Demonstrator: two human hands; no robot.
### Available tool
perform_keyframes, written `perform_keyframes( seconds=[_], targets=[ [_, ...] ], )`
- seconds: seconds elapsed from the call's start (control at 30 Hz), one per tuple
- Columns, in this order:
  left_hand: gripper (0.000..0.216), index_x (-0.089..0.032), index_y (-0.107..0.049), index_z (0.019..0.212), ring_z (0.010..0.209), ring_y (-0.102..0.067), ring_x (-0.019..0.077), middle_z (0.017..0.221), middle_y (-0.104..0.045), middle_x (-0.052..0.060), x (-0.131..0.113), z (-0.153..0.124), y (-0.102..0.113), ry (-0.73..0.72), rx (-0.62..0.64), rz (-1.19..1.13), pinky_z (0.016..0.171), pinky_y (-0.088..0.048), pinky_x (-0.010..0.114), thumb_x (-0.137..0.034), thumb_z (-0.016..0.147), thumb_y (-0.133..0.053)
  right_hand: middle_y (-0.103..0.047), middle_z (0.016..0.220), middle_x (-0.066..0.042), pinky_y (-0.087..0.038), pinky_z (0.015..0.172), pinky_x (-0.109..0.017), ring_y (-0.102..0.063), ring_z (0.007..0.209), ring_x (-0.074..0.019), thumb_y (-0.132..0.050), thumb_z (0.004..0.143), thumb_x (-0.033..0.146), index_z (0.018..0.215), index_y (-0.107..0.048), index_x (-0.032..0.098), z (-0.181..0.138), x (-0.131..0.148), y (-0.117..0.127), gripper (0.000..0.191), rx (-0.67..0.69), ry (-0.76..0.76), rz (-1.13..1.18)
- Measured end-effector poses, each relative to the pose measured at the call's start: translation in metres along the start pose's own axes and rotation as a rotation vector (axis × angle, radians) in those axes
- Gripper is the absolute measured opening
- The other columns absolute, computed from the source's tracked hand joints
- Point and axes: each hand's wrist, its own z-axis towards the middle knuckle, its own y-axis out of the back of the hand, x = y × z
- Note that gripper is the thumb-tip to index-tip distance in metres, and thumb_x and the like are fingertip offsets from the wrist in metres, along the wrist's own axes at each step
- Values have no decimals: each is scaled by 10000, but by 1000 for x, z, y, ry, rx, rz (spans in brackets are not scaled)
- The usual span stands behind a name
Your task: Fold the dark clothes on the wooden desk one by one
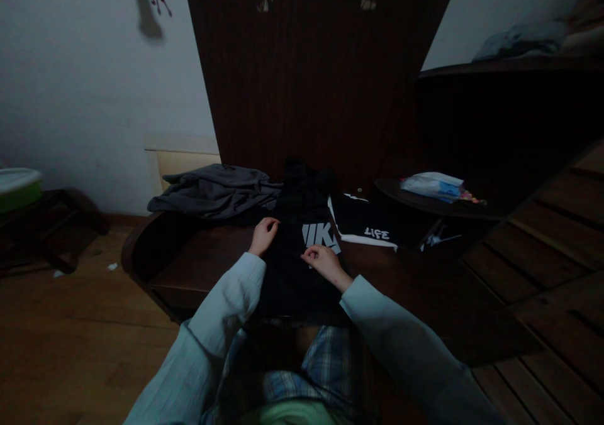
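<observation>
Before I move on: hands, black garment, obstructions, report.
Left hand, right hand at black garment, grip unclear. Right hand partly hides print. Grey cloth heaped beyond, left.

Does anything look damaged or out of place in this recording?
Yes. Two pale, ragged patches mar the upper part of the dark panel, as if its surface were worn. White scraps lie on the wooden floor at picture left, looking like litter.
</observation>
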Motion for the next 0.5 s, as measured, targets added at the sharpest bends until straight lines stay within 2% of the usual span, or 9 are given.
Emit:
perform_keyframes(
  seconds=[0.13,0.33,0.5],
  targets=[
    [250,-191,-614,875,930,-559,166,952,-629,38,0,-8,4,-70,123,31,876,-429,307,-257,800,-385,-584,592,19,-348,540,-214,-527,582,-120,-557,709,250,623,-612,201,0,-1,-2,113,-3,-12,-9],
    [304,-199,-585,1027,1128,-441,201,1188,-532,62,0,-38,16,-261,251,169,984,-342,355,-320,793,-432,-567,629,17,-342,547,-214,-517,604,-118,-547,704,237,647,-590,197,-1,-1,-2,82,-1,35,-31],
    [445,-211,-467,1200,1232,-334,194,1320,-417,58,2,-54,27,-259,367,245,1028,-277,351,-419,813,-401,-545,620,19,-355,545,-222,-517,597,-121,-531,701,211,642,-560,195,-3,1,-2,68,-15,27,-39]
  ],
)
